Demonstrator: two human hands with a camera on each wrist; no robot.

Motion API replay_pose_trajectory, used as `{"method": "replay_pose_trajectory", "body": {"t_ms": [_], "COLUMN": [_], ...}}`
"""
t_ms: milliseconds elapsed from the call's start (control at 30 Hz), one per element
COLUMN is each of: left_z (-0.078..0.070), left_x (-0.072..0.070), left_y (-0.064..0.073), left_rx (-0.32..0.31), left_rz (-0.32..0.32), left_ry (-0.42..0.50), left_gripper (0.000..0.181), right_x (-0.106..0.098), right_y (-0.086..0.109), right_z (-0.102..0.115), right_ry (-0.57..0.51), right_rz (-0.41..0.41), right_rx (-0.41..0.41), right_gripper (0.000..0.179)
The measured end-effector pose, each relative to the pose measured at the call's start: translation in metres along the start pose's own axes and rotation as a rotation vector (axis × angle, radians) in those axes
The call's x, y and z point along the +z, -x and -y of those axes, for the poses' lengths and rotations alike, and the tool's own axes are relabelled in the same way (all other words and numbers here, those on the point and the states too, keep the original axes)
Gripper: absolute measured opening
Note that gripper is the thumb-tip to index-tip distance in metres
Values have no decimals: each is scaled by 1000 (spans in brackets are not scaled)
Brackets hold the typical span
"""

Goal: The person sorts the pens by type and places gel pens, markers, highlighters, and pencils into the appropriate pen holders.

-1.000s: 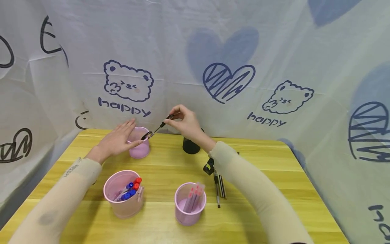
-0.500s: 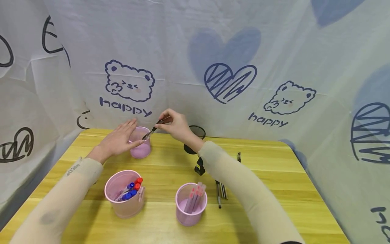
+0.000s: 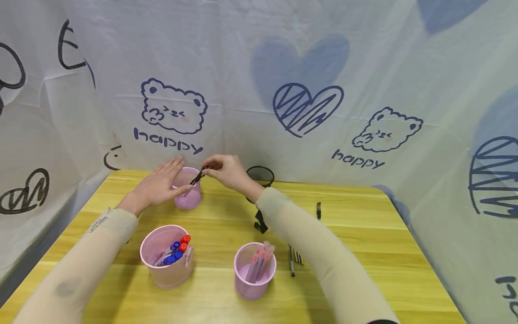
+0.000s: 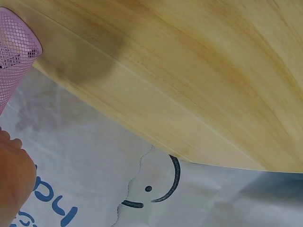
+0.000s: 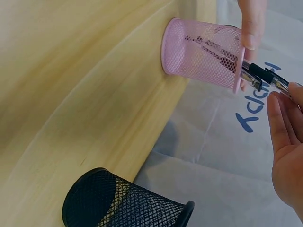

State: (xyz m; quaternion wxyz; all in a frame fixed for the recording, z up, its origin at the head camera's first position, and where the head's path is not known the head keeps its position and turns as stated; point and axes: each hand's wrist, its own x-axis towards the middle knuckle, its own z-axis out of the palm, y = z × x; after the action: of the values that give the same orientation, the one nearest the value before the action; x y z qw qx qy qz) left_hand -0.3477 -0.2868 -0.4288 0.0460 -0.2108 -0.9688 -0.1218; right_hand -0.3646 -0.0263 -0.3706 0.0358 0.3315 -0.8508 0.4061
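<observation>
A pink mesh pen cup [image 3: 189, 199] stands at the back left of the table. Flat over its left side lies my left hand [image 3: 155, 185], fingers straight and thumb across the near rim. My right hand [image 3: 229, 171] pinches a pen [image 3: 197, 177] above the cup. In the right wrist view, the pen's black grip [image 5: 259, 71] slants down past the rim, and another clear pen [image 5: 251, 79] leans in the cup. The left wrist view catches only part of the left hand [image 4: 14, 179] and the cup [image 4: 19, 52].
A black mesh cup [image 3: 261, 173] stands behind my right forearm. Nearer are a pink cup [image 3: 167, 276] of red and blue capped markers and a pink cup [image 3: 252, 290] of pink-tipped pens. A black object [image 3: 260, 222] and several pens [image 3: 292, 265] lie by the right sleeve.
My right hand has moved left and down, bringing the pen from right of the pink cup to over its rim. My left hand has stayed in place.
</observation>
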Motion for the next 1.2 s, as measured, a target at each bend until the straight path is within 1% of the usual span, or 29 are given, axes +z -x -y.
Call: {"method": "replay_pose_trajectory", "body": {"t_ms": [133, 267, 400, 500, 633, 867, 1000, 1100, 1200], "left_z": [-1, -1, -2, -3, -4, -1, 0, -1, -2], "left_x": [1, 1, 1, 0, 0, 0, 0, 0, -1], "left_y": [-3, -5, -7, -8, -8, -5, -3, -2, -1], "left_rx": [5, 7, 8, 6, 10, 12, 4, 9, 18], "left_rz": [0, -3, -7, -7, -6, 10, 22, 13, 1], "left_ry": [2, 3, -4, -10, -5, -14, -17, -13, -9], "left_gripper": [98, 97, 97, 97, 98, 99, 100, 99, 98], "right_x": [0, 0, -2, -4, -12, -29, -41, -51, -61], "right_y": [1, 1, 1, 3, 7, 15, 23, 31, 38], "right_z": [-2, 0, 1, 1, 3, 6, 7, 7, 4], "right_ry": [60, 103, 93, 54, -4, -55, -56, -35, -27], "right_rz": [37, 111, 183, 202, 191, 125, 85, 59, 25], "right_rx": [-2, 12, 41, 59, 75, 68, 77, 70, 40], "right_gripper": [18, 23, 32, 36, 38, 37, 38, 40, 40]}}
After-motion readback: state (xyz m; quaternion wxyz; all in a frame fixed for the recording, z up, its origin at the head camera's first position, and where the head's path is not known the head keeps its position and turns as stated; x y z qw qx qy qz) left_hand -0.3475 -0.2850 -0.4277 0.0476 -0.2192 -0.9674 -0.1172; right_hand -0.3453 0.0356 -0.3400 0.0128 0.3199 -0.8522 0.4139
